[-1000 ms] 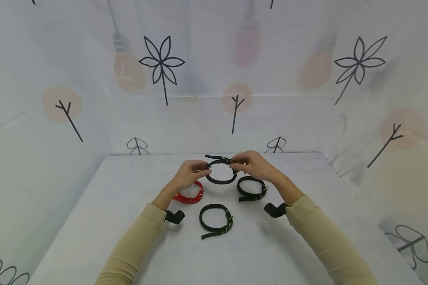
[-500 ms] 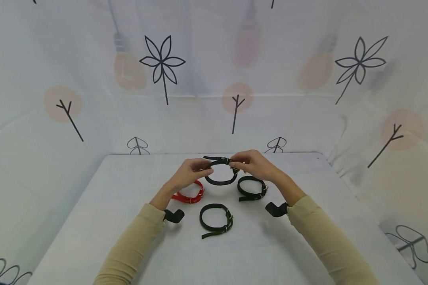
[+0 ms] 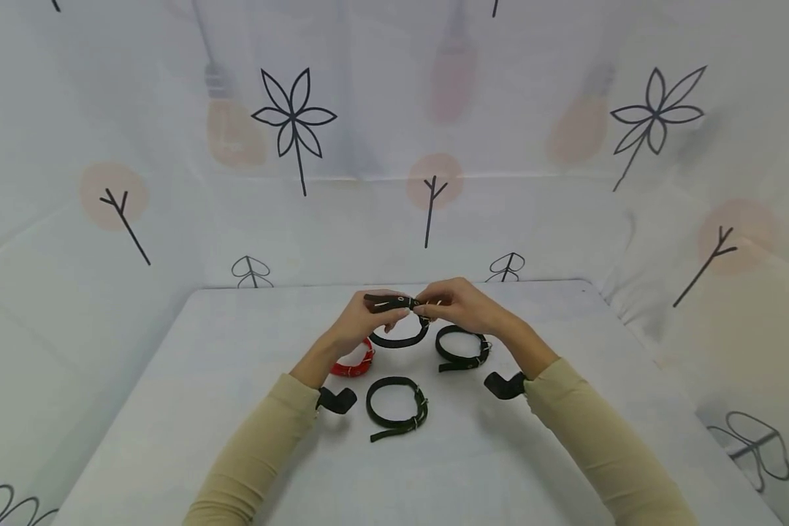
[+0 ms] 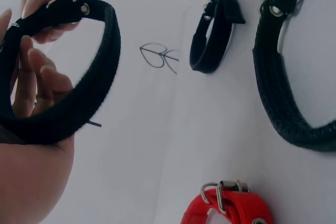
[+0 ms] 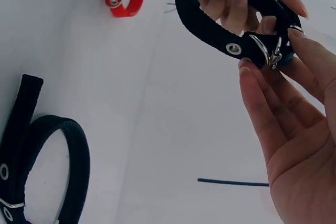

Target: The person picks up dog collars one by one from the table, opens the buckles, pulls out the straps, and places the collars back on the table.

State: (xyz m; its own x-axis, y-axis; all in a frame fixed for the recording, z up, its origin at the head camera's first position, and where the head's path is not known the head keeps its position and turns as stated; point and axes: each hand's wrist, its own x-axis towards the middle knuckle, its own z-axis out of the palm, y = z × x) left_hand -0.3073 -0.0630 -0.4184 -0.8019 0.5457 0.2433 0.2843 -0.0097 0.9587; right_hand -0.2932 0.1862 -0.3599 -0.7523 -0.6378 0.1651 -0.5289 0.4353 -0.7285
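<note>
Your right hand (image 3: 463,303) pinches the held collar (image 3: 401,342) by its metalwork (image 5: 276,56), and your left hand (image 3: 360,319) pinches its strap just beside; that close pairing probably steadies it, raised above the table (image 3: 460,467). The red collar (image 3: 351,371) lies below, likely leaving you room.

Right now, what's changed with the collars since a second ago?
The left hand moved right, toward the right hand, and covers more of the held black collar. Nothing was let go: both hands still hold it. The red collar, dark green collar and other black collar on the table stayed put.
</note>
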